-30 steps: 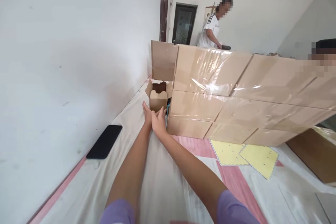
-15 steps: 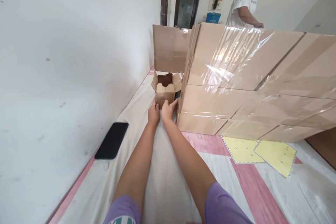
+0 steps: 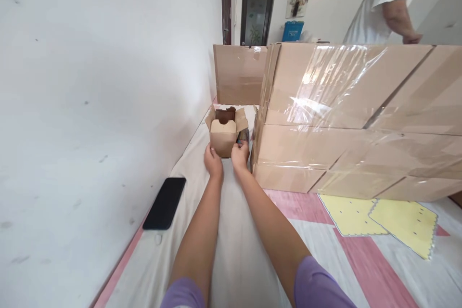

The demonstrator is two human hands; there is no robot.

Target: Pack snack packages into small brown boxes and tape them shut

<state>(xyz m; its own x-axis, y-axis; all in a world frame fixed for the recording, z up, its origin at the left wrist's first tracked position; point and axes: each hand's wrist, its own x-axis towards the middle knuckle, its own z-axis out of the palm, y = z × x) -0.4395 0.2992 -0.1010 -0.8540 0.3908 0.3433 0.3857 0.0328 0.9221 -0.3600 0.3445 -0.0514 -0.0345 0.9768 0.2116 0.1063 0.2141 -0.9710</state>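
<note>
A small brown cardboard box with its top flaps open stands on the white sheet, between the wall and a stack of large cartons. My left hand grips its near left corner and my right hand grips its near right side. Both arms are stretched far forward. A dark thing shows inside the box. Something dark with a bit of blue sits just right of the box, partly behind my right hand.
Large taped cartons form a wall on the right, with another carton standing behind the small box. A black phone lies by the white wall. Yellow mats lie on the pink-and-white sheet. A person in a white shirt stands behind the cartons.
My hands went from hovering short of the small box to closing on its two near sides. The view moved closer, and the person behind the cartons moved to the right.
</note>
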